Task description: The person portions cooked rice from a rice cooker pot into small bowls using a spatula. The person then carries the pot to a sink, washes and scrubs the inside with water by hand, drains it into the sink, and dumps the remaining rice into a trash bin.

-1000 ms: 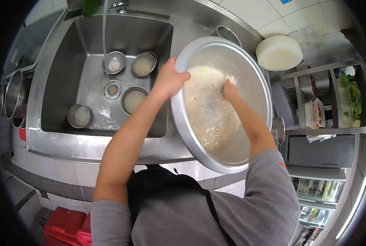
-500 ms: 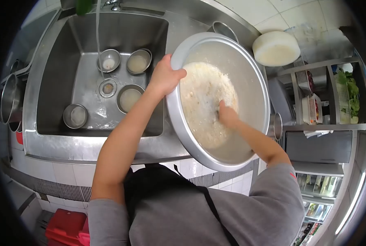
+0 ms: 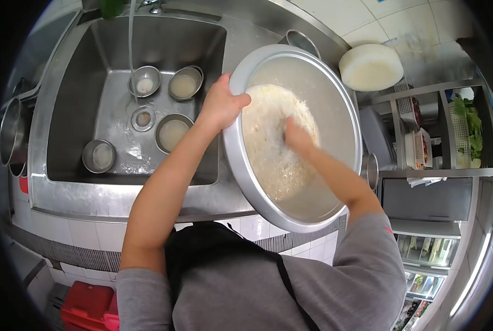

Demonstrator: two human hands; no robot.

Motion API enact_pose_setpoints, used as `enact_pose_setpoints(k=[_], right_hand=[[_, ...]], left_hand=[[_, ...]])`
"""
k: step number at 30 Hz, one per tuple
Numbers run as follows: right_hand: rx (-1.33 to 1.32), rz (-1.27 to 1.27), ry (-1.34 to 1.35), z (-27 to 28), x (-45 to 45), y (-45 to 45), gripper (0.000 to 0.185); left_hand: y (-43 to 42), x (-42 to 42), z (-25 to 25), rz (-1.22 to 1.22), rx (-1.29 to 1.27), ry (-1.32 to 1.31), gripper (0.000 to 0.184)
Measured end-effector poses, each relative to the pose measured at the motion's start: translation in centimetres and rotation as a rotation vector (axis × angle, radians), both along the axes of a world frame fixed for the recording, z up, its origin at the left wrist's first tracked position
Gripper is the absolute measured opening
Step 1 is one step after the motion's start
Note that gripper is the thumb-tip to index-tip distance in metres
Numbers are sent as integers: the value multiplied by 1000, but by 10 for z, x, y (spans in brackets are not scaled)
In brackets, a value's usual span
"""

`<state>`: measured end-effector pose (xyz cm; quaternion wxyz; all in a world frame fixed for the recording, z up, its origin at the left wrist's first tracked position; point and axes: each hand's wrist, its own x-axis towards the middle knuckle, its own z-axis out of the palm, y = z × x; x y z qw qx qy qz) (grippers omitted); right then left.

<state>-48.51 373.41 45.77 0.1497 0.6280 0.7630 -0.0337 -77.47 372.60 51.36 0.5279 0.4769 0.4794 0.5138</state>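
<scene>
A large silver pot (image 3: 334, 118) leans at a tilt over the counter by the sink's right edge. Wet, whitish rice (image 3: 271, 102) in cloudy water lies against its left side. My left hand (image 3: 223, 105) is closed on the pot's left rim, thumb over the lip. Inside the pot, my right hand (image 3: 299, 139) is down in the rice. Its fingers are partly sunk and blurred, so their grip does not show.
The steel sink (image 3: 72, 132) on the left holds several small metal bowls, one a bowl of cloudy liquid (image 3: 173, 133). A hose (image 3: 131, 49) hangs over it. A round whitish block (image 3: 371, 67) and shelves (image 3: 392, 110) with vegetable baskets stand to the right.
My right hand has moved slightly up and left through the rice, which has shifted around it. My left hand keeps its hold on the rim.
</scene>
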Motion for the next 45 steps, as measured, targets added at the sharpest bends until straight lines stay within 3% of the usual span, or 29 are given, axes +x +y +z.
enact_pose_setpoints(k=[4, 8, 11, 12, 13, 14, 17, 20, 22, 24, 26, 28, 30, 31, 32, 34, 36, 37, 40, 41, 43, 44, 45], right_hand=[[87, -247, -39, -4, 22, 51, 36], [-290, -98, -57, 19, 3, -52, 37], [-258, -133, -100, 16, 2, -52, 37], [-219, -226, -137, 25, -1, -28, 38], [-29, -153, -101, 4, 29, 1, 39], [-50, -269, -94, 10, 26, 26, 38], [163, -73, 165, -13, -5, 52, 45], [306, 169, 372, -37, -69, 14, 53], [268, 482, 318, -26, -80, -22, 50], [76, 684, 489, -21, -40, -52, 44], [246, 493, 538, -42, 28, -42, 45], [472, 111, 521, -49, 44, -9, 41], [466, -103, 483, -44, 20, 39, 38], [459, -40, 322, -41, -2, 52, 37], [449, 21, 160, -38, -30, 57, 36], [293, -67, 446, -22, -80, 41, 36], [130, 279, 405, -33, -98, 9, 33], [142, 272, 402, -32, -90, -18, 33], [114, 1012, 449, -24, -70, -85, 28], [116, 1035, 450, -24, -74, -78, 28], [-528, 375, 402, -22, -84, -74, 29], [-396, 771, 18, -24, -93, -54, 33], [-401, 772, 29, -19, -104, -37, 33]], left_hand=[[3, -1, -1, -25, -8, -18, 53], [-2, -1, -1, -20, -11, -29, 52], [2, 1, -5, -25, 5, -42, 52], [3, 3, -8, -19, 26, -57, 51], [3, 4, -6, -22, 30, -54, 51], [1, 3, -3, -11, 26, -23, 51], [1, -2, 3, 25, 27, -3, 52], [-2, 2, 0, -14, -6, -71, 54], [1, 0, -4, -29, -21, -105, 54], [3, 2, -12, -8, -3, -97, 55], [3, 3, -14, 19, 5, -66, 56], [2, 1, -7, 25, 7, -19, 55], [1, 0, -2, -7, 6, -86, 53], [0, 2, -3, -28, -6, -160, 52], [2, 2, -8, -25, 2, -141, 49], [1, 3, -7, -30, -7, -234, 50], [1, 6, -7, -67, 9, -269, 50], [1, 5, -5, -76, -12, -284, 50], [-1, 3, -7, -48, -25, -252, 50], [1, 4, -8, -26, -21, -215, 50], [1, 3, -6, -6, -5, -178, 50], [1, 3, -5, -23, -14, -222, 50], [-1, 4, -6, -43, -30, -263, 50]])
